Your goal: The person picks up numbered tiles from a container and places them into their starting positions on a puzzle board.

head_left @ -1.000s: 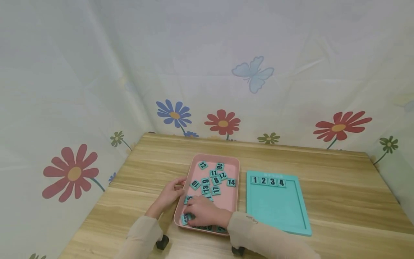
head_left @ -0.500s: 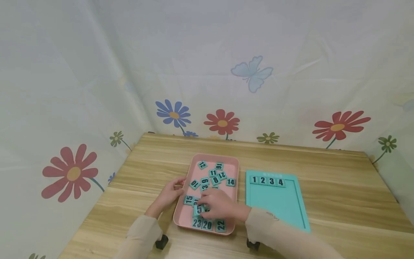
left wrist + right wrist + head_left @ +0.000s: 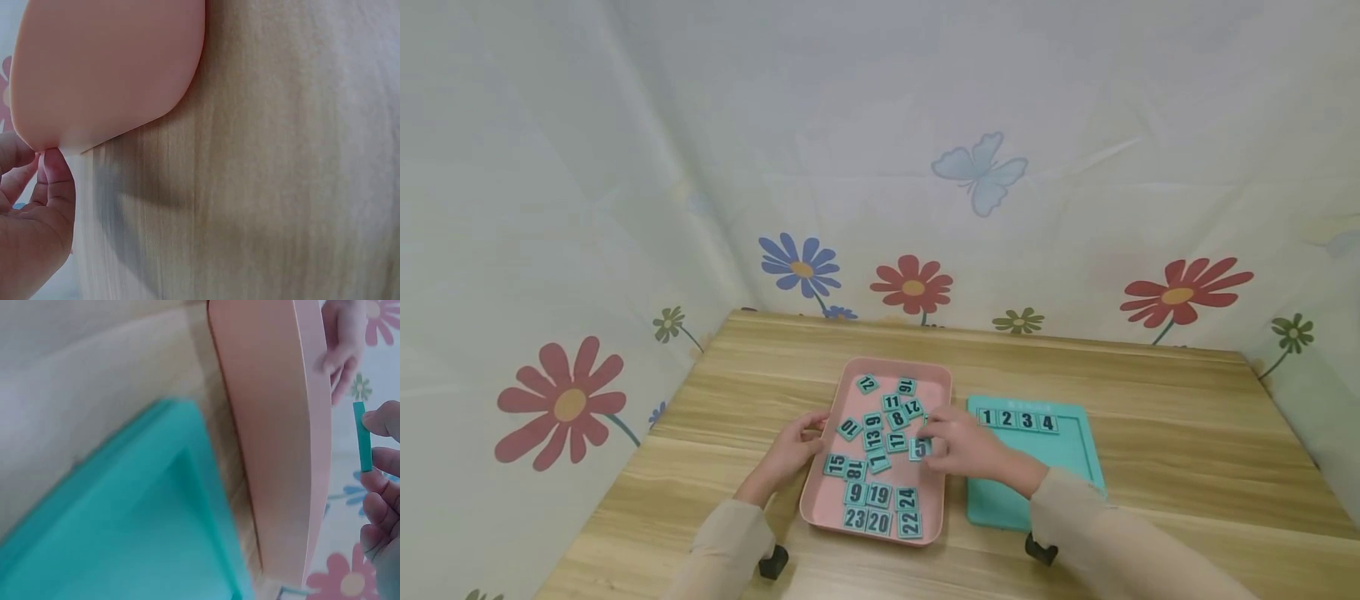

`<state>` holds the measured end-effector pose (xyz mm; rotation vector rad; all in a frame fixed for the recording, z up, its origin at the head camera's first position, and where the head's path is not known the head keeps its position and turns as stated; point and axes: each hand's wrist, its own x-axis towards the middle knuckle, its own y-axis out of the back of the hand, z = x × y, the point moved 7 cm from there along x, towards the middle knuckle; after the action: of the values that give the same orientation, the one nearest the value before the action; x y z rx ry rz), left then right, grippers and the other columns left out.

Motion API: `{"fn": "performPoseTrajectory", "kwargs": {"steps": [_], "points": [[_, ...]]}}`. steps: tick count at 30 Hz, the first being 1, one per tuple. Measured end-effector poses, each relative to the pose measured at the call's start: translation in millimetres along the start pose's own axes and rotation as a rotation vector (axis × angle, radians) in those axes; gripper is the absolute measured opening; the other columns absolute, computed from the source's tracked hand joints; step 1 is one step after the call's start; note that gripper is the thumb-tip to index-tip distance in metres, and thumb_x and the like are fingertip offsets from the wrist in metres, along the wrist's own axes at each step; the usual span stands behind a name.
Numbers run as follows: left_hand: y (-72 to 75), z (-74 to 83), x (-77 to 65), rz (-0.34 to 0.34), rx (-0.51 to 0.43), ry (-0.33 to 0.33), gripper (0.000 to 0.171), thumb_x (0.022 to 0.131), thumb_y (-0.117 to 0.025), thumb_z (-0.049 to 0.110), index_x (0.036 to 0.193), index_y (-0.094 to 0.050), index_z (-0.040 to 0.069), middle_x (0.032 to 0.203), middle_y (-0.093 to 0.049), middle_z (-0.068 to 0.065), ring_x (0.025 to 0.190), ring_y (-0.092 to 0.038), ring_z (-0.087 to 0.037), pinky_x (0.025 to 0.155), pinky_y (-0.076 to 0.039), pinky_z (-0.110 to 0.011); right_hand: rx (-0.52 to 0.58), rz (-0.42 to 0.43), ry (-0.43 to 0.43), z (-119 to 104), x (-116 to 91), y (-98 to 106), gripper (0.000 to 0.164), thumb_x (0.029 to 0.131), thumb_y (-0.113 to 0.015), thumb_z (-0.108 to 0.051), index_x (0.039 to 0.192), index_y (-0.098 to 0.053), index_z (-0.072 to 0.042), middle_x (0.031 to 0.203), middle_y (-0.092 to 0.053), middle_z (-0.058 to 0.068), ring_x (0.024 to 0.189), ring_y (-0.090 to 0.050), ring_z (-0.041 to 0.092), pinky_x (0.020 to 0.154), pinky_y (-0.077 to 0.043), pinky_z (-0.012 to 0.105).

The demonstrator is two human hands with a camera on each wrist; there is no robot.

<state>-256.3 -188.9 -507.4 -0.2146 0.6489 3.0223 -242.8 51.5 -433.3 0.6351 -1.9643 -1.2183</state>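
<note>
A pink tray [image 3: 825, 505] holds several teal number tiles, some in rows near its front and others scattered and turned. At the tray's left side my left hand [image 3: 786, 454] pinches its rim between thumb and fingers, as the left wrist view shows. My right hand [image 3: 973, 448] holds the number 5 tile [image 3: 919, 450] by its edges above the tray's right part. In the right wrist view that tile [image 3: 363, 437] appears edge-on, raised past the tray wall [image 3: 269, 425]. My right fingers partly cover another tile behind them.
Right of the tray lies a teal board [image 3: 1063, 454] with a raised border. Tiles 1, 2, 3 and 4 [image 3: 1048, 423] line its top left. Both stand on a wooden table [image 3: 1180, 433], with a flowered curtain [image 3: 1075, 208] behind.
My right hand has picked the 5 tile from the tray's front left and carried it rightward and back, uncovering the tiles below. My left hand stays at the rim.
</note>
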Motion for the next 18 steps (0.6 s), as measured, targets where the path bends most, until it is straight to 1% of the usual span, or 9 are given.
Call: {"fn": "performPoseTrajectory", "kwargs": {"steps": [4, 6, 9, 11, 14, 18], "points": [[0.3, -3.0, 1.4, 0.006, 0.012, 0.013, 0.046, 0.082, -0.05, -0.003, 0.127, -0.045, 0.006, 0.113, -0.05, -0.014, 0.096, -0.055, -0.024, 0.082, -0.049, -0.036, -0.036, 0.063, 0.007, 13.9, -11.3, 14.1, 0.024, 0.069, -0.068, -0.025, 0.089, -0.069, -0.012, 0.083, -0.059, -0.003, 0.073, -0.049, 0.008, 0.061, -0.044, 0.017], [0.5, -3.8, 2.1, 0.008, 0.021, 0.009, 0.046, 0.082, -0.05, -0.003, 0.127, -0.045, 0.006, 0.113, -0.05, -0.013, 0.096, -0.055, -0.023, 0.083, -0.049, -0.036, -0.052, 0.088, 0.005, 21.3, -17.5, 19.9, 0.024, 0.068, -0.07, -0.025, 0.088, -0.069, -0.011, 0.082, -0.059, -0.003, 0.072, -0.05, 0.009, 0.06, -0.044, 0.017], [1.1, -4.6, 3.3, 0.014, 0.021, 0.009, 0.046, 0.081, -0.05, -0.002, 0.127, -0.046, 0.006, 0.112, -0.051, -0.012, 0.095, -0.055, -0.023, 0.082, -0.049, -0.036, -0.074, 0.093, -0.014, 34.3, -27.1, 26.0, 0.024, 0.067, -0.071, -0.025, 0.088, -0.069, -0.012, 0.079, -0.058, -0.004, 0.067, -0.048, 0.009, 0.055, -0.041, 0.015], [1.2, -4.2, 3.6, 0.015, 0.023, 0.002, 0.046, 0.081, -0.05, -0.003, 0.127, -0.046, 0.006, 0.111, -0.051, -0.012, 0.095, -0.056, -0.022, 0.082, -0.049, -0.036, -0.095, 0.09, -0.034, 43.8, -33.1, 29.7, 0.024, 0.068, -0.071, -0.025, 0.088, -0.069, -0.013, 0.077, -0.056, -0.005, 0.067, -0.046, 0.007, 0.054, -0.041, 0.015], [1.1, -3.7, 3.5, 0.014, 0.018, 0.003, 0.046, 0.081, -0.05, -0.003, 0.126, -0.046, 0.006, 0.111, -0.051, -0.012, 0.094, -0.055, -0.022, 0.081, -0.049, -0.035, -0.116, 0.094, -0.066, 56.9, -42.0, 37.0, 0.023, 0.067, -0.071, -0.025, 0.087, -0.069, -0.013, 0.078, -0.058, -0.005, 0.068, -0.048, 0.007, 0.055, -0.042, 0.016], [1.2, -3.0, 3.1, 0.014, 0.017, 0.009, 0.046, 0.081, -0.05, -0.003, 0.127, -0.046, 0.006, 0.112, -0.051, -0.013, 0.094, -0.055, -0.022, 0.081, -0.049, -0.035, -0.137, 0.105, -0.095, 70.0, -53.5, 47.6, 0.023, 0.067, -0.072, -0.023, 0.086, -0.069, -0.012, 0.078, -0.059, -0.002, 0.068, -0.051, 0.01, 0.056, -0.043, 0.018]]}}
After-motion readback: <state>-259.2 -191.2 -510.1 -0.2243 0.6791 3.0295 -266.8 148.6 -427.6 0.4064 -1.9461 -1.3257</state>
